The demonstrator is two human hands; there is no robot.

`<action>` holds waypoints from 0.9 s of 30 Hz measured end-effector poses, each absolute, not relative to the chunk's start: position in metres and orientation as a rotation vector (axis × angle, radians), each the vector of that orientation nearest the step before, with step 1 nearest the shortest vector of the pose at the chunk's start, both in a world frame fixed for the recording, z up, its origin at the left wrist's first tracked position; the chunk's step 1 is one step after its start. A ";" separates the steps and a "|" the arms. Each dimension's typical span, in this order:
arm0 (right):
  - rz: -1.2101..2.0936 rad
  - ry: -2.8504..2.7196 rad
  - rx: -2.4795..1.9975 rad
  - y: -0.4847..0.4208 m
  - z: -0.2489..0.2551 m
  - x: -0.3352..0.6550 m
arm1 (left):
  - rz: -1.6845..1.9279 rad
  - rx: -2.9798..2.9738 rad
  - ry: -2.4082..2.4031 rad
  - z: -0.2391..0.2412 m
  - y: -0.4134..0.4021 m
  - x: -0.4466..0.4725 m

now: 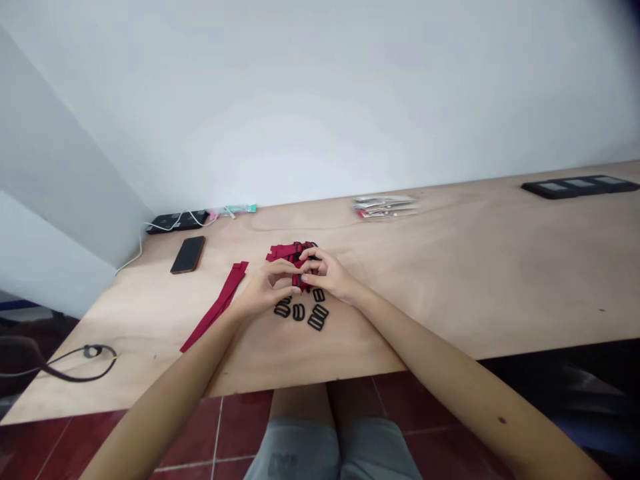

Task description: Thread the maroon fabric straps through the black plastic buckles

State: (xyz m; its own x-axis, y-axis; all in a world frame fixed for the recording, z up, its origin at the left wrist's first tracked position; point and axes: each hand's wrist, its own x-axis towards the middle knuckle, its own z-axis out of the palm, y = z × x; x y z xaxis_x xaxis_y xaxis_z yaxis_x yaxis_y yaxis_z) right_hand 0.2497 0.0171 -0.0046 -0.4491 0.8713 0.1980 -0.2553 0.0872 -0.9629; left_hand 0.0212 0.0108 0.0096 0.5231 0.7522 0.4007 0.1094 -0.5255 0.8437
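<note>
My left hand (267,288) and my right hand (327,274) meet over the middle of a plywood table (450,280). Both are closed in a pinch on a red strap with a black buckle (299,275) held between them. Just behind the hands lies a pile of red straps with buckles (290,251). Several loose black buckles (306,313) lie on the wood right below my hands. A stack of plain red straps (220,303) stretches diagonally to the left of my left hand.
A black phone (189,254) lies at the back left, near a black power strip (175,221) with white cables. Flat packets (385,205) rest at the back centre. A black tray (580,186) sits far right. A dark cable (80,363) loops over the left edge.
</note>
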 end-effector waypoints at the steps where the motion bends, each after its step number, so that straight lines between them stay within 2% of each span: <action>1: 1.544 -1.415 -0.648 0.017 -0.005 0.249 | 1.024 1.918 0.681 0.009 0.011 0.022; 27: 1.587 -1.305 -0.610 0.015 -0.009 0.242 | 1.120 1.682 0.686 -0.002 0.014 0.025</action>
State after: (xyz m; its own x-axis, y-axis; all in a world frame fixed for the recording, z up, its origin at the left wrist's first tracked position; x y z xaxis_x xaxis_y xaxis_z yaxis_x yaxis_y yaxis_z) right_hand 0.2417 0.0154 -0.0087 -0.4167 0.8896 0.1872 -0.3554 0.0301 -0.9342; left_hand 0.0255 0.0136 -0.0021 0.4193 0.8323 0.3626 -0.0552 -0.3753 0.9253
